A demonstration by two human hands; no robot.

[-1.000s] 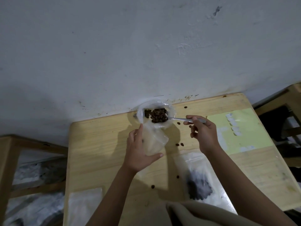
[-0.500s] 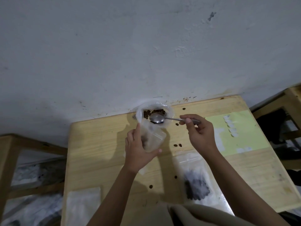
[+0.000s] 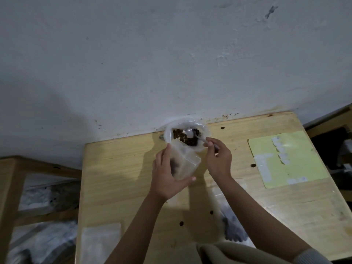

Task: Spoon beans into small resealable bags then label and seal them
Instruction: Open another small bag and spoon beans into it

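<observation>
A large clear bag of dark beans [image 3: 183, 137] sits open at the table's far edge against the wall. My left hand [image 3: 167, 175] grips a small resealable bag [image 3: 185, 164], held open just in front of it, with a few beans inside. My right hand [image 3: 219, 159] pinches the handle of a metal spoon [image 3: 191, 133] whose bowl rests among the beans in the large bag. A filled small bag [image 3: 233, 228] lies on the table near my right forearm.
A yellow sheet with white labels [image 3: 285, 159] lies at the right of the wooden table [image 3: 118, 178]. An empty flat bag [image 3: 101, 242] lies at the front left. Loose beans [image 3: 181, 223] dot the tabletop. Wooden frames stand on both sides.
The loaded spoon tipped its beans into the small bag, then went back into the large bag of beans. My right hand moved left toward the bags.
</observation>
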